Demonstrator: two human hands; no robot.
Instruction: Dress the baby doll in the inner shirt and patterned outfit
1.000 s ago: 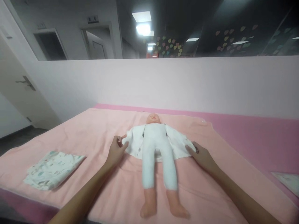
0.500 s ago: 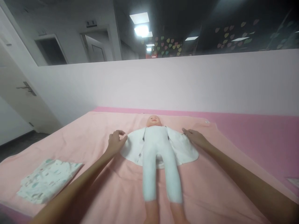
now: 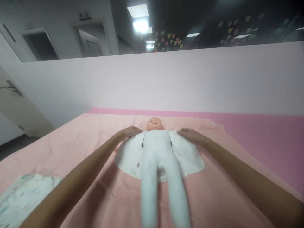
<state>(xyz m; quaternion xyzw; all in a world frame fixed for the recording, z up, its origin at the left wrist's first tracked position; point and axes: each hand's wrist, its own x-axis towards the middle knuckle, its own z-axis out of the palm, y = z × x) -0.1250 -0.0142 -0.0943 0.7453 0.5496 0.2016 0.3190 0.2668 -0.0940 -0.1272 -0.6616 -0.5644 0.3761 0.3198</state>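
Note:
A baby doll (image 3: 155, 152) in a white body suit lies face up on a pink towel (image 3: 95, 139). Under it an open white garment (image 3: 187, 155) spreads out to both sides. My left hand (image 3: 129, 131) rests on the garment's upper left edge, beside the doll's shoulder, fingers curled over the cloth. My right hand (image 3: 188, 133) lies on the garment's upper right edge, near the other shoulder, fingers bent onto the fabric. Whether either hand pinches the cloth cannot be seen.
A folded patterned cloth (image 3: 21, 196) lies at the lower left on the towel. The towel covers a pink padded surface (image 3: 261, 136) that meets a pale low wall (image 3: 166, 82) behind. A door (image 3: 14, 101) stands at the far left.
Both hands have moved up from the garment's lower side edges to its top edges by the doll's shoulders. The view has come closer and the doll's feet are out of frame.

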